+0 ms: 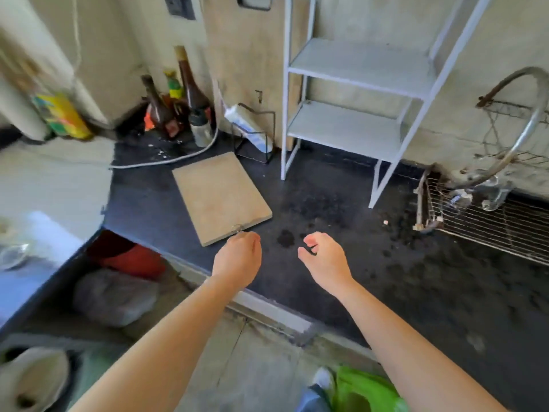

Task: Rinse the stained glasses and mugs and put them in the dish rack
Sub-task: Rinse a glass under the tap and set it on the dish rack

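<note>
Over the dark surface [341,203], your left hand [237,257] hovers by the wooden board [221,197] — fingers curled, empty. Right hand [325,260] half-open, empty. Wire dish rack [487,224] far right — a glass [494,191] on it.

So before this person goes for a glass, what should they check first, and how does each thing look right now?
1. Left hand free: ok, fingers curled, nothing held.
2. Right hand free: ok, holds nothing.
3. Stained glass or mug within reach: not ok, none on the dark counter near the hands.
4. Wire dish rack has room: ok, mostly bare; something clear like glass sits at its back.
5. Tap or sink in sight: cannot tell, neither shows.
6. Path clear: ok, only the wooden cutting board lies by the left hand.
</note>
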Tool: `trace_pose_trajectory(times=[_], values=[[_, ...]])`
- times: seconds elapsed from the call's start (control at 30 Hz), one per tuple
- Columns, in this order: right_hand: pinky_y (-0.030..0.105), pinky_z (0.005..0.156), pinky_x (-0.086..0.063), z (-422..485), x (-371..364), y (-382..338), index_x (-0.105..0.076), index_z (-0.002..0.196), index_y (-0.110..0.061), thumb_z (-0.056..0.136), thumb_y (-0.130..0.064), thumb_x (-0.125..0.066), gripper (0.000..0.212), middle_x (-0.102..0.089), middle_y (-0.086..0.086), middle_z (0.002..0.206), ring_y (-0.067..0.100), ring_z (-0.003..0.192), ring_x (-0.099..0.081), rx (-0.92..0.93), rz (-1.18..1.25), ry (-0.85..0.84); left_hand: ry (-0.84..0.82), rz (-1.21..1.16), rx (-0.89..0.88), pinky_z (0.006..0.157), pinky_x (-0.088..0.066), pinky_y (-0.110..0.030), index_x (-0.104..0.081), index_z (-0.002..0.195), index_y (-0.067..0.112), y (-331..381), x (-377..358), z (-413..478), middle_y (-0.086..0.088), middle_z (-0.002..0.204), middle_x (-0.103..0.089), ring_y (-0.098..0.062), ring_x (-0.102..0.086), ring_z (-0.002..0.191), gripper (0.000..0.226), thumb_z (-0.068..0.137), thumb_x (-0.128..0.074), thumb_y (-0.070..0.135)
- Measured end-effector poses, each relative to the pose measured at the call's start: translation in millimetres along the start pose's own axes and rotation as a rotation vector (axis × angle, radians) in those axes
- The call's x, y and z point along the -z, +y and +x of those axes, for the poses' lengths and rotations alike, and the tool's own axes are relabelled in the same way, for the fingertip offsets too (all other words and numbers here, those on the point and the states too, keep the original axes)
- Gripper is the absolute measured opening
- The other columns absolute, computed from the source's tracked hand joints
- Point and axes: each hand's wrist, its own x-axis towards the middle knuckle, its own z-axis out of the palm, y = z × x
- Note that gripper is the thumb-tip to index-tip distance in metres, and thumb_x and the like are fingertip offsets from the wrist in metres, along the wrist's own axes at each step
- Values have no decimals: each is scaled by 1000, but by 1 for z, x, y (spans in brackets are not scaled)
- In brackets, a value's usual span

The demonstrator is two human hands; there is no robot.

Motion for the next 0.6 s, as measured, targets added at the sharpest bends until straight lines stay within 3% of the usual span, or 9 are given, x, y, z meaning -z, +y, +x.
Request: trace_pose_trajectory(times=[0.13, 0.27, 0.43, 0.6], values=[[28, 89, -44, -23, -74, -83, -53, 127, -13, 95, -28, -55, 35, -55, 0, 128, 17, 114, -54, 100, -24, -147, 69, 53, 91, 70, -45, -37, -56, 88, 10, -95, 50, -45, -8, 96, -59, -32, -57, 92, 29, 101, -33, 23], [32, 89, -45, -37, -145, -157, -54, 123, -11, 95, -28, -55, 33, -54, 2, 126, 21, 113, -53, 240, -116, -271, 157, 73, 222, 77, -51, -44, -61, 96, 11, -172, 93, -88, -7, 99, -60, -32, -58, 94, 25, 96, -37, 16], [31, 92, -42, -51, -225, -243, -53, 125, -11, 93, -29, -55, 37, -53, 3, 127, 21, 117, -52, 428, -204, -394, 323, 13, 396, 79, -51, -39, -66, 105, 12, -254, 139, -135, -5, 105, -63, -29, -61, 96, 33, 99, -35, 21], [31, 89, -45, -58, -297, -312, -57, 118, -14, 88, -30, -57, 34, -57, 2, 121, 20, 109, -56, 523, -227, -485, 398, 4, 595, 79, -48, -42, -59, 95, 9, -331, 167, -170, -9, 103, -60, -34, -56, 99, 24, 95, -37, 18]])
